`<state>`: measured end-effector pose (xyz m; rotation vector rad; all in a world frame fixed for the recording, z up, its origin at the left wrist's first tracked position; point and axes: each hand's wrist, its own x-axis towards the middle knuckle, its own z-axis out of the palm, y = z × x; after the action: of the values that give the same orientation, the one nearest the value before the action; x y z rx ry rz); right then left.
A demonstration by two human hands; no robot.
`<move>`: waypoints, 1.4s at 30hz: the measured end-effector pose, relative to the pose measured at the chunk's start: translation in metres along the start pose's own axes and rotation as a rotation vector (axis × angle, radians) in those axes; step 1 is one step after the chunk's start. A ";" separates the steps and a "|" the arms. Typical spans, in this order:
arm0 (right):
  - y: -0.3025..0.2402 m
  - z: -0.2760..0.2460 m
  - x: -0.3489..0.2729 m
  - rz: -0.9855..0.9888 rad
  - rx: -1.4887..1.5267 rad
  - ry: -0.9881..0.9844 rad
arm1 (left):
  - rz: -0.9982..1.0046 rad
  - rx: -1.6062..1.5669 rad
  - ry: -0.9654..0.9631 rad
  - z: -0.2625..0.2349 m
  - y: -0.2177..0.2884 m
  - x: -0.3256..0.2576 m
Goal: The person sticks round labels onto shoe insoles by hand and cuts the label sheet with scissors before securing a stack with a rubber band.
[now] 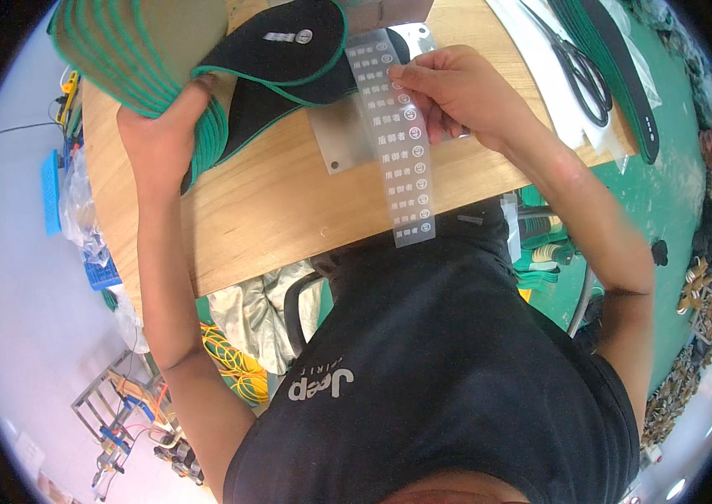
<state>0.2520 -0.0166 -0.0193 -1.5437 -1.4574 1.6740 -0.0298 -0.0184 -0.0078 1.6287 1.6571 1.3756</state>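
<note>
My left hand [169,126] is closed around a fanned stack of insoles [133,50] with green edges and tan faces. Beside that stack, black insoles with green rims lie overlapped, and the top black insole [289,46] bears a small white printed mark. Between the thumb and fingers of my right hand [440,92] is a long translucent strip of transfer labels [406,168], printed with a row of white marks. It hangs past the table's near edge. Its upper end overlaps the black insoles and a metal plate [335,147].
A metal machine part [389,13] stands at the table's far middle. Black-handled scissors [587,84] lie on white sheets at the right, beside more green-edged black insoles [625,92]. The wooden table [289,227] ends just before my body. Yellow cord [234,365] lies below.
</note>
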 end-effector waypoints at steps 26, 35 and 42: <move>-0.001 0.007 -0.007 0.003 -0.123 0.039 | 0.040 0.033 0.027 0.001 -0.002 -0.007; 0.015 0.005 -0.015 -0.135 0.019 0.063 | -0.049 0.120 -0.174 0.008 0.005 -0.009; 0.029 -0.021 -0.033 -0.089 0.404 0.206 | 0.204 0.681 -0.512 0.027 0.018 -0.002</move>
<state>0.2896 -0.0471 -0.0263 -1.3581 -0.9943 1.5840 0.0026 -0.0150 -0.0040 2.3231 1.7515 0.3788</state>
